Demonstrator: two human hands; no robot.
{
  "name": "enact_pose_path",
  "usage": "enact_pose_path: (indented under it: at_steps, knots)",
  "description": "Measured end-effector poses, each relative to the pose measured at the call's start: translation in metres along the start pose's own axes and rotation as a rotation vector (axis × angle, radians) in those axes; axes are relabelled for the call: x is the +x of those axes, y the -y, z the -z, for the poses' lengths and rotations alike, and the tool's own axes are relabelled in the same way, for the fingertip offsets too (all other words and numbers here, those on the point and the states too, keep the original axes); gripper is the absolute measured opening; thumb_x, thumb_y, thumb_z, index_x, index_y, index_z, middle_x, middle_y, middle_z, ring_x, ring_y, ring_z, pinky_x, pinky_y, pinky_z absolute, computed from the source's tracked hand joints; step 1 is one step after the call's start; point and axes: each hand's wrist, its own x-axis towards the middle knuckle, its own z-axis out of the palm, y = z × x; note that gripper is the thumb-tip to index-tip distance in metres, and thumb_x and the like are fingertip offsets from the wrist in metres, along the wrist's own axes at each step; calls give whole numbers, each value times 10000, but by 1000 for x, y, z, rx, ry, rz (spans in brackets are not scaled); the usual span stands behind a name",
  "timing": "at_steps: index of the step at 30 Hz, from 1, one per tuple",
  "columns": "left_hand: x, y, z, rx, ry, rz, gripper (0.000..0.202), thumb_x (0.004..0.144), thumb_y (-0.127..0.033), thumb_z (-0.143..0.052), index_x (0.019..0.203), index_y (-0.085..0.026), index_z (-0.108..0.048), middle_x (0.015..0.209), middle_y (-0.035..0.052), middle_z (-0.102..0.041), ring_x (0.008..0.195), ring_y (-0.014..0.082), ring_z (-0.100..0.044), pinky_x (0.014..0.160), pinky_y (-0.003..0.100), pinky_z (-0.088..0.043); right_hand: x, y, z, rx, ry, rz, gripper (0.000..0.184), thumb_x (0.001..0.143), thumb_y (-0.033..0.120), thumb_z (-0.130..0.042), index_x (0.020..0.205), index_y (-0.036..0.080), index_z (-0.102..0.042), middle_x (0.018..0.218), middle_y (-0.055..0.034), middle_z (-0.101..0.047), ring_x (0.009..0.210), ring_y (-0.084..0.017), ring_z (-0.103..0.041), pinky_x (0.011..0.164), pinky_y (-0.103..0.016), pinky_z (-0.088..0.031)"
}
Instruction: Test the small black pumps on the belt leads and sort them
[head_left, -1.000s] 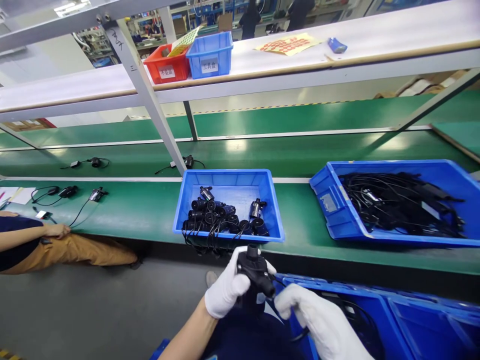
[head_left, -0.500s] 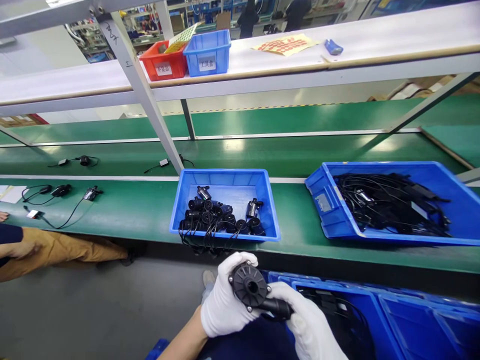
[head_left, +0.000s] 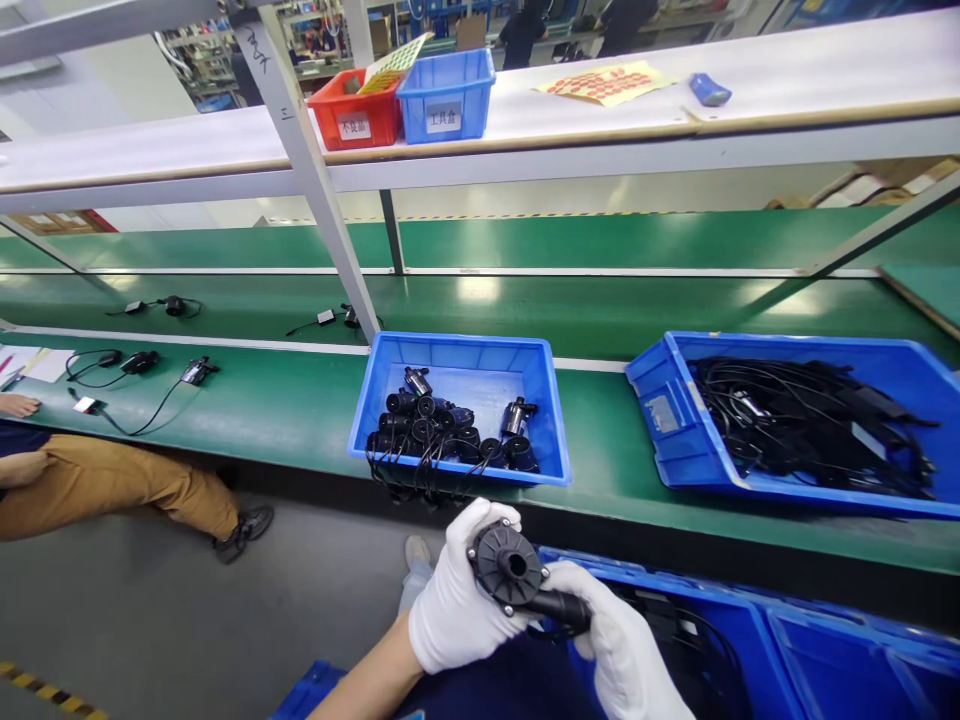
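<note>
Black pump (head_left: 517, 580) held low centre, near edge of view, round face toward camera. Left hand (head_left: 457, 610), white glove, grip clamped on pump body. Right hand (head_left: 622, 650), white glove, grip clamped on pump's side nozzle. Beyond, on green surface (head_left: 300, 410): blue bin (head_left: 540, 400) of like pumps, centre. Right of it, larger blue bin (head_left: 660, 410) of black cables. Far left: another person's leg (head_left: 120, 485).

White-gloved hands: two, left (head_left: 457, 610) and right (head_left: 622, 650)
Black round-faced plastic pump held in them: one (head_left: 517, 578)
Blue plastic bins on the green bench: two, one of pumps (head_left: 459, 352), one of black cables (head_left: 675, 440)
Small bins on the white shelf: two, red (head_left: 356, 110) and blue (head_left: 444, 95)
</note>
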Motion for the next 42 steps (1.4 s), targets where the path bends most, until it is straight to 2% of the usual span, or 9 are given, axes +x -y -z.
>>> enact_pose_path:
  at_steps: [4,7,15,23,28,33,36,40,42]
  knots:
    - [-2,17,5,151,78,-109,810,715,-199,-894,1405,-195,-470,1277,149,-635,1106,278,-684,1041,412,-522,2,0,-5,55,-68,-17,615,1081,621,-235,1054,257,-730,992,-75,-774,739,-219,-746,723,-293,-631]
    - [-4,33,9,284,106,-165,939,747,-307,-883,1490,-236,-312,1357,160,-583,1197,296,-658,1086,479,-508,1,-2,-7,57,-112,-25,552,1083,597,-286,1072,285,-742,980,-49,-789,537,-169,-645,587,-275,-593]
    - [-7,33,11,406,85,-45,970,737,-362,-890,1508,-261,-310,1400,152,-584,1253,328,-630,1138,539,-482,-6,-21,-5,103,-13,-201,578,1070,602,-293,1091,273,-767,976,-60,-795,528,-182,-650,436,-260,-513]
    - [1,26,9,364,62,-167,827,758,-335,-865,1427,-215,-393,1212,105,-625,1025,240,-679,964,405,-585,0,-27,-14,161,-79,-203,404,988,572,-540,975,252,-786,974,-77,-801,878,-270,-781,789,-304,-646]
    - [1,25,14,368,54,-141,780,780,-340,-847,1408,-213,-401,1203,110,-633,1057,260,-685,979,424,-581,4,-19,-24,205,-135,-294,454,999,607,-478,944,256,-761,970,-72,-776,864,-265,-759,799,-330,-632]
    - [-1,28,18,354,34,-122,995,743,-353,-904,1502,-212,-276,1368,174,-591,1206,311,-664,1074,481,-543,19,-9,-27,190,-163,-344,429,837,675,-693,821,253,-764,831,-63,-784,735,-241,-747,665,-276,-633]
    - [-1,27,22,350,47,-82,1009,726,-358,-916,1521,-230,-308,1434,176,-571,1293,339,-618,1144,526,-490,26,-3,-27,187,-201,-385,449,799,689,-719,764,243,-745,785,-68,-769,688,-234,-720,613,-272,-614]
    - [3,18,45,169,135,-33,1183,646,-594,-932,1578,-252,-289,1589,189,-451,1433,384,-502,1223,571,-399,34,4,-24,260,-218,-428,490,808,718,-705,750,231,-709,727,-36,-704,642,-195,-643,590,-258,-563]
    - [7,14,63,36,83,-10,974,792,-739,-741,1544,-241,-375,1594,188,-453,1431,374,-507,1222,565,-395,40,10,-22,461,-208,-551,496,835,726,-691,787,232,-695,725,-14,-672,630,-166,-605,577,-242,-541]
